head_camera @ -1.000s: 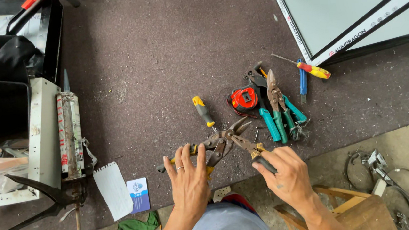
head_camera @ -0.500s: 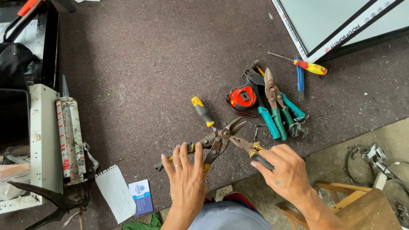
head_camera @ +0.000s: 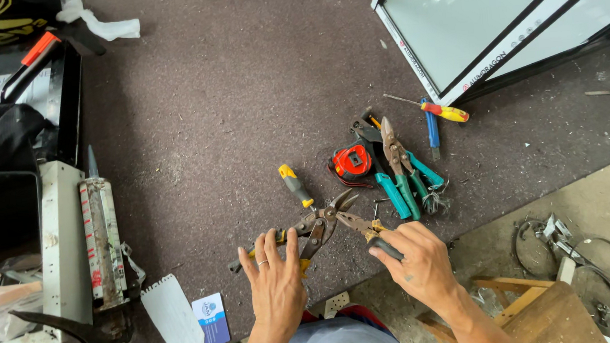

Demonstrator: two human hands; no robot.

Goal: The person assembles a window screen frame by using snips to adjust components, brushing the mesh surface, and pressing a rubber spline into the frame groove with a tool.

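My left hand (head_camera: 276, 279) lies flat on the dark mat, its fingers over the yellow-and-black handles of rusty tin snips (head_camera: 316, 226). My right hand (head_camera: 415, 263) grips the dark handle of a second rusty cutter (head_camera: 364, 226), whose jaws cross the snips' jaws. A yellow-handled screwdriver (head_camera: 296, 186) lies just beyond the snips. Further right sit a red tape measure (head_camera: 351, 161) and green-handled snips (head_camera: 401, 170).
A red-and-yellow screwdriver (head_camera: 439, 110) and a blue tool (head_camera: 431, 129) lie near a glass-panelled frame (head_camera: 491, 30) at top right. A caulking gun (head_camera: 102, 234), a phone (head_camera: 8, 219) and a white channel (head_camera: 62, 245) lie at left. A notepad (head_camera: 172, 318), a card (head_camera: 209, 320), and a wooden stool (head_camera: 541, 316) are near me.
Both hands stay on the crossed cutters; the view has shifted slightly, and the right hand's tool has edged a little.
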